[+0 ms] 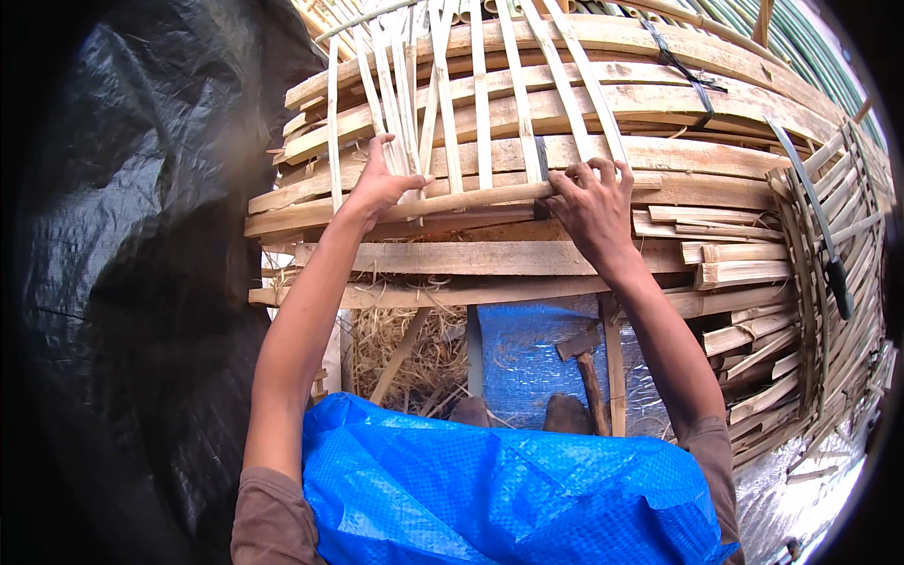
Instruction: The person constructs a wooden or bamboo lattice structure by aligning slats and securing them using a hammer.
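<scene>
Evidently, left fingers [379, 153] spread while right fingers [584, 176] grip plain slatwork [499, 196].

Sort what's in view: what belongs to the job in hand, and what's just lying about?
Likely in the job:
cross stick, touched by left hand and right hand
thin strips crossing it

Lying about, it seems:
wooden-handled tool
black-handled blade
loose shavings

Your tarpaulin [527, 480] is bright blue and finely checked, your sleeves [273, 518] brown, the bamboo strips [482, 122] pale cream, the planks [452, 257] tan.
</scene>
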